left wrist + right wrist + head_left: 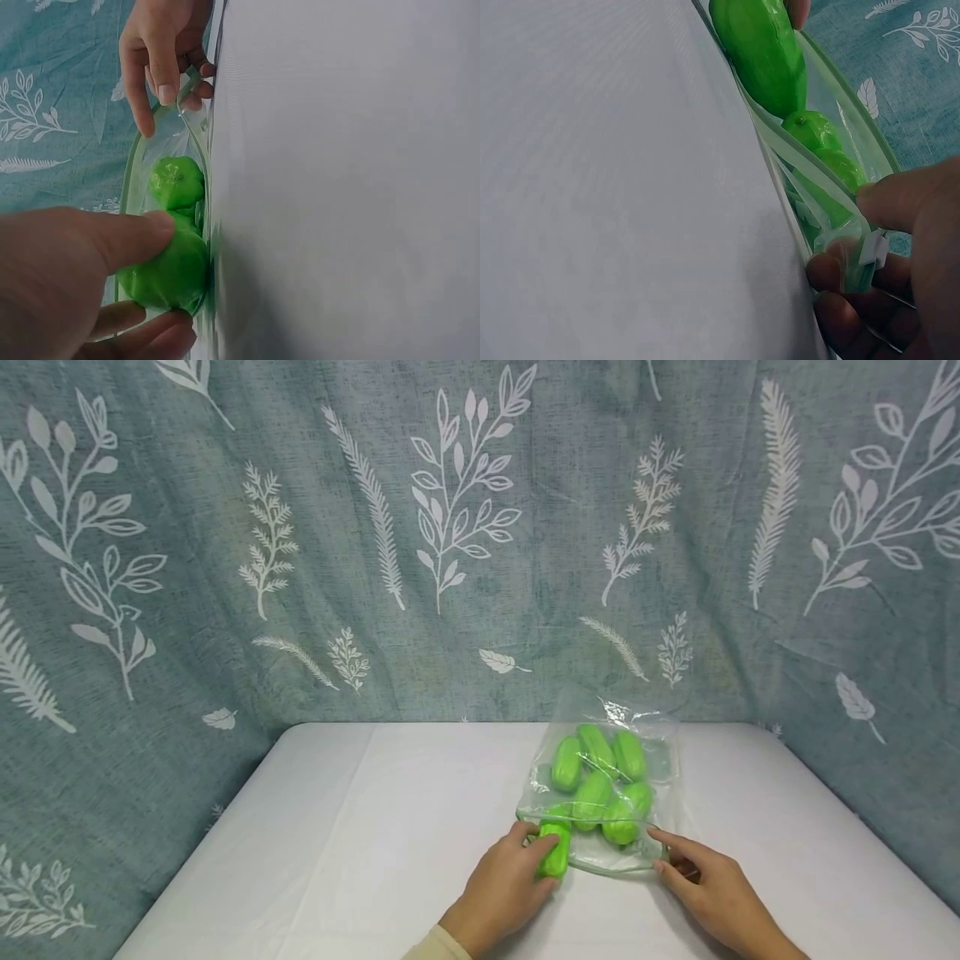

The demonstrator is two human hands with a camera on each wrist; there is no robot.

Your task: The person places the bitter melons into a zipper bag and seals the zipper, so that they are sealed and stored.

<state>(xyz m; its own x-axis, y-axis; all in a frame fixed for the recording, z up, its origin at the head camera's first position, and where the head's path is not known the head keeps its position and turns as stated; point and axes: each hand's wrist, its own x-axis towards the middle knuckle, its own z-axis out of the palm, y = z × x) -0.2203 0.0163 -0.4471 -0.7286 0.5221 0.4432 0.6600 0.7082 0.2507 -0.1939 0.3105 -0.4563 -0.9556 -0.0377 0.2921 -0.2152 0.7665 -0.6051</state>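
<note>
My left hand point(506, 881) grips a shiny green oblong fruit point(555, 856) at the mouth of a clear zip bag point(622, 862). In the left wrist view, the thumb lies on top of this fruit point(169, 274) and fingers curl beneath it. Its far end reaches inside the bag's opening. My right hand point(712, 885) pinches the right corner of the bag's green-edged mouth, holding it apart, as the right wrist view shows at the zip edge point(817, 169). Several similar green fruits point(592, 797) lie inside the bag.
A white-covered table point(337, 852) carries the bag, whose far end reaches the table's back edge. Behind and at the sides hangs a blue-green curtain point(315, 552) with white leaf prints.
</note>
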